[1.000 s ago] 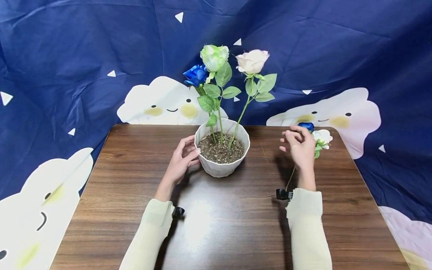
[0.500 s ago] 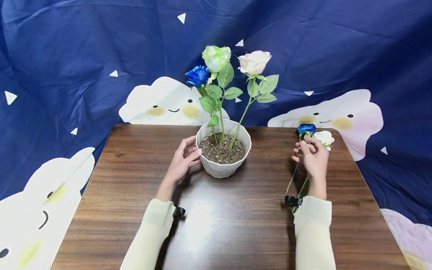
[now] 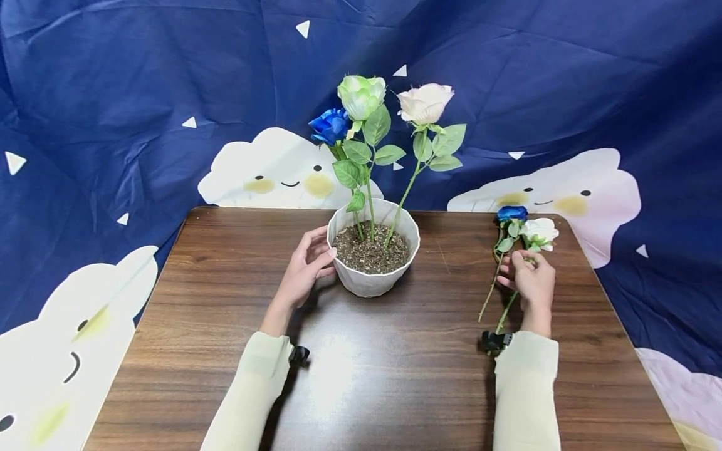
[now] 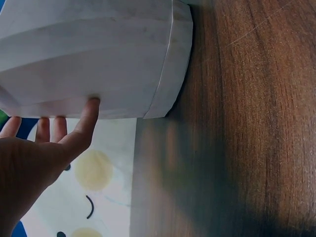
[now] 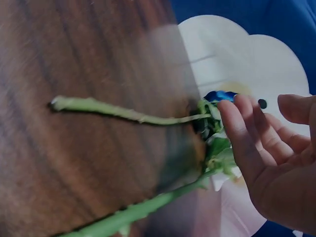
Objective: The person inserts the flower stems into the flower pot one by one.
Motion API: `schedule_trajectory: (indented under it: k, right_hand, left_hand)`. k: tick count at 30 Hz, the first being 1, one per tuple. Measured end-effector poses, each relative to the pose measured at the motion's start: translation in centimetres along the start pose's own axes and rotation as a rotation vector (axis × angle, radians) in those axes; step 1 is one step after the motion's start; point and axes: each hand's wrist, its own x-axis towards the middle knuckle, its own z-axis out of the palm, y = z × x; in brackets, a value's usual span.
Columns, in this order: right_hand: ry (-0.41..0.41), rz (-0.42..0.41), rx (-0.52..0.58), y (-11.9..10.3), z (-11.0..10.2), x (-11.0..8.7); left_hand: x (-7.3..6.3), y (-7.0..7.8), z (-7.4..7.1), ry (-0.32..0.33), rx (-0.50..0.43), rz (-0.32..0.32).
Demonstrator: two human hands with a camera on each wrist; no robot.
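Note:
A white faceted flowerpot [image 3: 369, 284] filled with soil [image 3: 369, 252] stands near the table's far edge. My left hand [image 3: 299, 275] touches its left side; in the left wrist view the fingertips and thumb [image 4: 89, 118] rest on the pot wall. At the right, a blue rose [image 3: 512, 213] and a white rose [image 3: 540, 233] lie on the table, stems toward me. My right hand [image 3: 533, 282] hovers over the white rose's stem, partly covering it. In the right wrist view its fingers [image 5: 237, 133] are loosely bent, the thumb apart, with no stem between them.
Planted in the pot are a blue rose [image 3: 329, 126], a green-white rose [image 3: 361, 98] and a pale pink rose [image 3: 425, 103], rising above the rim. The brown wooden table [image 3: 395, 376] meets a dark blue cloth [image 3: 141, 75] with printed clouds behind.
My right hand has moved right and toward me, from beside the blue rose head to over the white rose's stem, uncovering the blue rose. The left hand stays at the pot.

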Motion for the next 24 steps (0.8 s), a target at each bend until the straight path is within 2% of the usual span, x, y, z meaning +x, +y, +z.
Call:
schedule_trajectory:
  k: [14,16,24]
  right_hand:
    - [-0.034,0.174,-0.138,1.4,-0.9,1.0]
    - [-0.051,0.181,-0.161,1.5,-0.9,1.2]
    - [-0.15,0.138,-0.391,1.8,-0.8,2.1]
  left_hand:
    - [0.0,-0.1,0.0,0.003,0.002,-0.006]
    - [0.0,0.0,0.0,0.005,0.001,-0.006]
    - [0.0,0.0,0.1,0.001,0.002,-0.006]
